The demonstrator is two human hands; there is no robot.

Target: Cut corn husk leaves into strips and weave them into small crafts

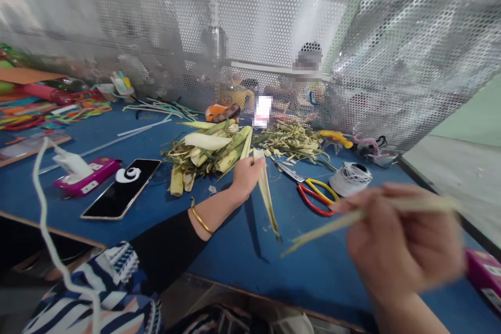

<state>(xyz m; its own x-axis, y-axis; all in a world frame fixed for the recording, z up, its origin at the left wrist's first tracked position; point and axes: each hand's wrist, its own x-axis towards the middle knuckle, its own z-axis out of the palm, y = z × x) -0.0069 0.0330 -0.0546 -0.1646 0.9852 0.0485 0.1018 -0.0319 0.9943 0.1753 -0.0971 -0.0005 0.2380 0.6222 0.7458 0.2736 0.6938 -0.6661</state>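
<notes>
My left hand (248, 175) is closed round the upper end of a pale husk strip (267, 199), which hangs down over the blue table. At the right, my right hand (401, 242), blurred by motion, is closed on a second husk strip (332, 225) that slants down to the left. Behind my left hand lies a heap of green and cream husks (207, 148). Scissors (317, 193) with red and yellow handles lie between the hands, beside a spool of white thread (350, 178).
A phone (123, 188) and a pink tissue pack (88, 177) lie at the left. Thin husk scraps (291, 141) are piled near the perforated metal screen (270, 26). Another pink pack (483, 276) lies at the right edge. Coloured strips (50, 109) cover the far left.
</notes>
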